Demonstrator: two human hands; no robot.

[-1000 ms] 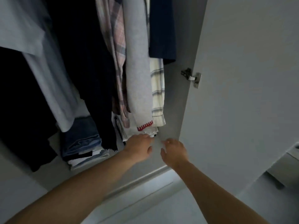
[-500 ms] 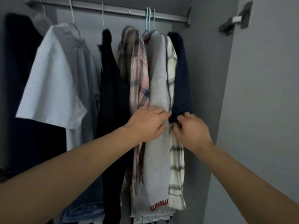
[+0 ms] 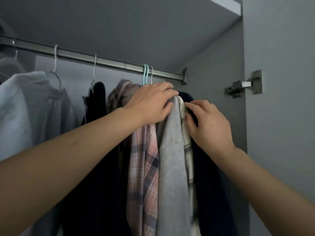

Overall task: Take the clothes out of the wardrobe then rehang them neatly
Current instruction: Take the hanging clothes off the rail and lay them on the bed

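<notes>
Looked into an open wardrobe, grey inside, with its door swung out along the right edge of the frame and a metal hinge showing at upper right. Found a steel rail crossing from upper left down toward centre right, carrying every garment, none yet taken out.

Saw a pale blue shirt hung loose at far left and a black garment beside it with room to spare. Found the rest crammed at the rail's right end: a pink plaid shirt, a grey sweatshirt, a white checked shirt and a navy garment, pressed against one another, likely the reason for starting there.

Kept the hands near each other but not touching. Laid the left hand over the shoulders of the plaid shirt, fingers curled over the top of the grey sweatshirt, seemingly to gather and steady the bundle. Pinched the shoulder edge of the checked shirt with the right hand, probably to part it from the navy garment behind.

Noted two teal hangers hooked on the rail just above the left hand
</notes>
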